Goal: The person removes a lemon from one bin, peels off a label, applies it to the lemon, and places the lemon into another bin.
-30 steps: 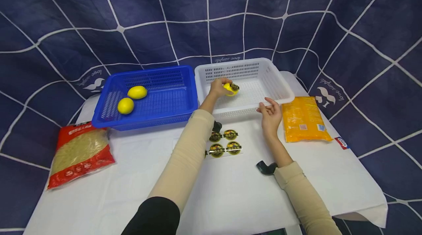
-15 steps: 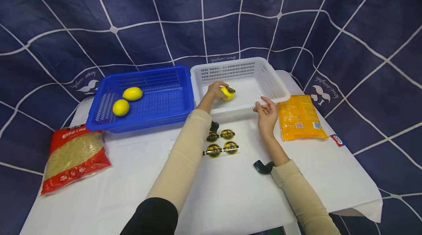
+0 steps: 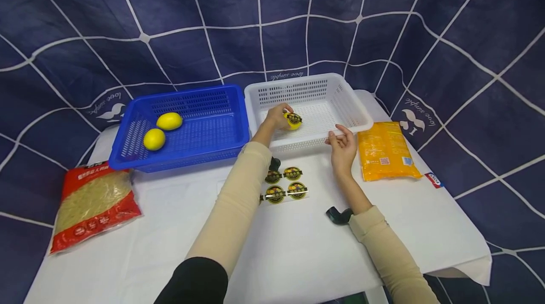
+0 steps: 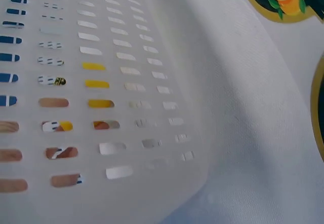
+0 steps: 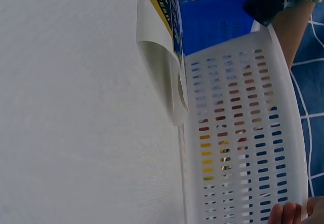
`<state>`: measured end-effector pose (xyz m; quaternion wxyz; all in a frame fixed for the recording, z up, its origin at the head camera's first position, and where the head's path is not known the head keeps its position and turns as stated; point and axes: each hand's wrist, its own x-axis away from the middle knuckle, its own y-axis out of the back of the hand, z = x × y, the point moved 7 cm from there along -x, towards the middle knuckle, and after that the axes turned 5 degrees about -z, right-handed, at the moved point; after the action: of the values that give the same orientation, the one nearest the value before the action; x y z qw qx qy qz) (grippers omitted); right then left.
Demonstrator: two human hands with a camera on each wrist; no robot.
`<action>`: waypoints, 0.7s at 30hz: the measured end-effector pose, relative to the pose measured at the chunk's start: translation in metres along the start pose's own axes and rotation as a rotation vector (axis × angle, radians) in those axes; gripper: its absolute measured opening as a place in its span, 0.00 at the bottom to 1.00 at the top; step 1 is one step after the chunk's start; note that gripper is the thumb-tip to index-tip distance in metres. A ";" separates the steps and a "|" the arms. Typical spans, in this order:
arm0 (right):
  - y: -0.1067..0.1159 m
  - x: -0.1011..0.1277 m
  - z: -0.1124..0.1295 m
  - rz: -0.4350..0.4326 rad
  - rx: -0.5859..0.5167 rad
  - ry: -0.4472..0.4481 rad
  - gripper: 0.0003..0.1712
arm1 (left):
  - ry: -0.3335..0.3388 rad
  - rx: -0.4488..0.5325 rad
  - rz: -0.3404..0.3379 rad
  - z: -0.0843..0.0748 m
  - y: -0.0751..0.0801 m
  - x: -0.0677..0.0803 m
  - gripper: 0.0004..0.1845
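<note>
My left hand (image 3: pixel 276 117) reaches into the white basket (image 3: pixel 362 113) and grips a yellow lemon (image 3: pixel 294 122) low inside it. The lemon bears a round black-and-gold sticker (image 3: pixel 294 117), facing up. Through the slots of the basket wall in the left wrist view, parts of the lemon (image 4: pixel 101 104) and fingers show. My right hand (image 3: pixel 344 153) holds the near rim of the white basket, thumb and fingers on either side of it. In the right wrist view its fingertips (image 5: pixel 288 213) touch the slotted wall.
A blue basket (image 3: pixel 179 155) with two lemons (image 3: pixel 162 129) adjoins on the left. A sheet of round stickers (image 3: pixel 296 190) lies in front. A red bag (image 3: pixel 93 207) is at far left, an orange packet (image 3: pixel 385 152) at right.
The lemon has turned in my left hand, so its sticker now faces up more fully. My right hand keeps its hold on the rim. The head view has shifted slightly.
</note>
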<state>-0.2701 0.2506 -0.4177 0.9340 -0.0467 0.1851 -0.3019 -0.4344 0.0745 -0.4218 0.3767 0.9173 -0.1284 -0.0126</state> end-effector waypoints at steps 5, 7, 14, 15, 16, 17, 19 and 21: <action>-0.001 0.001 0.001 0.004 -0.010 0.004 0.20 | -0.037 -0.019 -0.026 -0.001 0.003 -0.001 0.27; -0.001 0.001 0.000 0.005 -0.011 0.002 0.20 | -0.028 -0.023 -0.039 0.000 0.003 -0.001 0.26; 0.000 0.002 0.000 -0.008 -0.014 0.013 0.19 | -0.012 0.016 -0.082 -0.008 -0.005 -0.007 0.26; -0.001 0.002 0.000 -0.009 -0.017 0.016 0.19 | -0.017 0.012 -0.085 -0.011 -0.007 -0.008 0.26; 0.000 0.002 0.001 -0.007 -0.014 0.022 0.19 | -0.025 0.001 -0.089 -0.014 -0.010 -0.010 0.25; 0.000 0.001 0.001 -0.007 -0.012 0.025 0.19 | -0.030 -0.015 -0.093 -0.017 -0.013 -0.013 0.25; 0.000 0.001 0.001 0.002 -0.011 0.029 0.20 | -0.029 -0.035 -0.099 -0.022 -0.018 -0.016 0.25; 0.001 0.000 0.001 0.008 -0.005 0.029 0.20 | -0.026 -0.060 -0.102 -0.026 -0.021 -0.018 0.25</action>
<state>-0.2695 0.2514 -0.4166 0.9323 -0.0440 0.1994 -0.2984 -0.4443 0.1111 -0.4191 0.4011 0.9107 -0.0861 -0.0475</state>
